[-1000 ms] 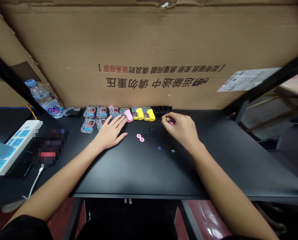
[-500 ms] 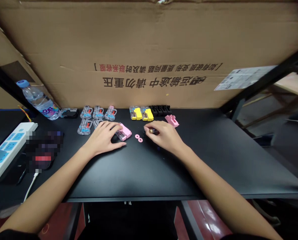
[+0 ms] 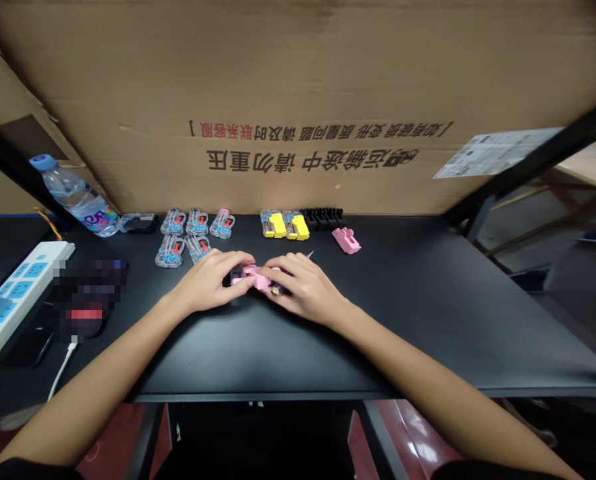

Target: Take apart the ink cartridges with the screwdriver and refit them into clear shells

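Pinching a pink case (image 3: 261, 279) between left hand (image 3: 209, 280) and right hand (image 3: 308, 285), could fumble it through also clasping a tool (image 3: 277, 291) inside the latter.

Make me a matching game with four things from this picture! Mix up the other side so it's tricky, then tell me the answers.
Things:
1. Bottle
2. Pink-and-clear piece
3. Power strip
4. All-pink piece

Colour or place:
A. White with blue sockets
B. Lying on the table, apart from both hands
C. Clear, with a blue cap
D. Between the left hand and the right hand

Right pairs: 1-C, 2-D, 3-A, 4-B
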`<state>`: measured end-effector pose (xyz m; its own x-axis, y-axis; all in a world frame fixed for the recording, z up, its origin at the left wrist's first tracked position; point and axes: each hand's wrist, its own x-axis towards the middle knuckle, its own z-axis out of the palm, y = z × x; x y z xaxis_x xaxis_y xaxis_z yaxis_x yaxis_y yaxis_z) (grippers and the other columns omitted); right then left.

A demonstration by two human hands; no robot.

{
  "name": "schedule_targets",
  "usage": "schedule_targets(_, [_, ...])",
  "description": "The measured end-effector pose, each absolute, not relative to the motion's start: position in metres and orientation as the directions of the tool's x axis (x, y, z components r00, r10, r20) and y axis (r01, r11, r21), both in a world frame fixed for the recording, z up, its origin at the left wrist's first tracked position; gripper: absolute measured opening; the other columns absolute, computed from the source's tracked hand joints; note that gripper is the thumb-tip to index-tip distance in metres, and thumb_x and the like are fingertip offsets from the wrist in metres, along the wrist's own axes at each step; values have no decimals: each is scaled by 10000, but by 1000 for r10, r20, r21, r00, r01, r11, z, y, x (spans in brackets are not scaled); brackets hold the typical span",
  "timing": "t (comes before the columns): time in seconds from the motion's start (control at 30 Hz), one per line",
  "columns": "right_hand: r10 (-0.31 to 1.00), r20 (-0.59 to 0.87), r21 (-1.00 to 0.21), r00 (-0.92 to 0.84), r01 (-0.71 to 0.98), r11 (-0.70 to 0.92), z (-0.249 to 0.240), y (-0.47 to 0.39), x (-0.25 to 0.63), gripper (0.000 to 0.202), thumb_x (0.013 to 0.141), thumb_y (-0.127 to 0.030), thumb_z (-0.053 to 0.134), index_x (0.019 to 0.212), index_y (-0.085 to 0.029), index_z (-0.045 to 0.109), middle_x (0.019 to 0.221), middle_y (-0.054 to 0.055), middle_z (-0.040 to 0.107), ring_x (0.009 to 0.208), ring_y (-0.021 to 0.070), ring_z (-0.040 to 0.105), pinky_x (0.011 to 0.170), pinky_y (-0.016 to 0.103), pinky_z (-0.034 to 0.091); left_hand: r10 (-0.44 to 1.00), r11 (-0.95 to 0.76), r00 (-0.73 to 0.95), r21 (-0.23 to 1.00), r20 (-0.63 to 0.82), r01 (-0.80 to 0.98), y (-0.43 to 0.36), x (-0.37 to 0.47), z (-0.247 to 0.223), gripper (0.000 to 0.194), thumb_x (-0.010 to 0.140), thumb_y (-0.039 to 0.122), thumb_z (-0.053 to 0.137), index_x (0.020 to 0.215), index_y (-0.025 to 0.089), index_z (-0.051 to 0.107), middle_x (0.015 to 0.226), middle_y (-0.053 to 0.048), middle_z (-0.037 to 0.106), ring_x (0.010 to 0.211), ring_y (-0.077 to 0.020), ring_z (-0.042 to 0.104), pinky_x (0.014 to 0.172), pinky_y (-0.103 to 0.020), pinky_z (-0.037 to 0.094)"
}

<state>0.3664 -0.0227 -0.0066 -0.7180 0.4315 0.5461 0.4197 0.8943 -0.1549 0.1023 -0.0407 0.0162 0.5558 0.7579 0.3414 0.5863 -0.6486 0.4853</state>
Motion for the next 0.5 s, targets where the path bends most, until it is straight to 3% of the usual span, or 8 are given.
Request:
schedule_targets(0.17, [472, 534, -212, -702, 429, 878, 2, -20, 374, 92, 995, -249, 674, 1051, -191, 717, 1014, 99, 742, 849, 236, 618, 761, 377, 485, 773, -619, 539, 586, 335, 523, -34, 86, 16, 253, 1052, 310, 487, 1144, 212, 702, 1029, -29, 832, 889, -186, 794, 813, -300, 572])
schedule_targets(0.3, [485, 495, -229, -721, 430, 873, 7, -21, 373, 83, 980, -246, 680, 1024, -192, 725, 1035, 99, 732, 850, 229, 615, 786, 376, 487, 770, -626, 530, 584, 356, 517, -31, 80, 13, 260, 1056, 290, 481, 1128, 202, 715, 985, -22, 833, 824, -168, 785, 766, -282, 564])
schedule_targets(0.4, [489, 468, -243, -736, 425, 872, 6, -21, 373, 102, 975, -261, 694, 1033, -188, 735, 1058, 102, 727, 873, 233, 621, 819, 387, 498, 765, -632, 534, 578, 359, 517, -31, 80, 12, 272, 1061, 285, 469, 1105, 200, 723, 968, -22, 826, 823, -169, 774, 782, -295, 560])
schedule_targets(0.5, [494, 456, -252, -740, 424, 870, 2, -20, 375, 121, 984, -291, 700, 1022, -186, 745, 1049, 102, 728, 862, 233, 613, 805, 390, 499, 746, -647, 551, 601, 374, 468, -32, 84, 11, 210, 1020, 330, 584, 1107, 207, 730, 1035, -34, 817, 907, -189, 767, 854, -324, 566])
